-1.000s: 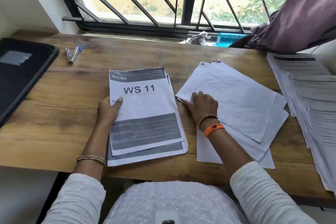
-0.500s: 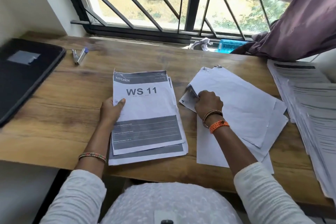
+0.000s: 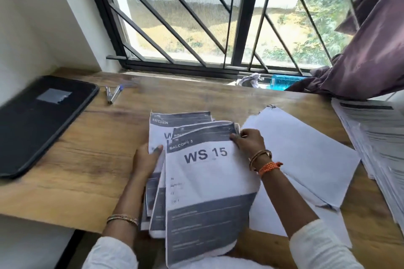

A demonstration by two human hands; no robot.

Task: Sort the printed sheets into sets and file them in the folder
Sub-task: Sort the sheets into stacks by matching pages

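The right hand's fingers [image 3: 237,137] pinch the top right corner of a printed sheet headed "WS 15" [image 3: 207,181], holding it tilted above the bench [image 3: 76,159]; the right hand [image 3: 249,141] is bent at the wrist, forearm running back toward the body. The left hand [image 3: 147,160] grips the left edge of the "KITCHEN" stack [image 3: 159,122] beneath, thumb on top. Face-down white sheets [image 3: 306,155] lie just right. A further printed pile [image 3: 376,137] sits at the far right, a black folder [image 3: 39,120] at the left.
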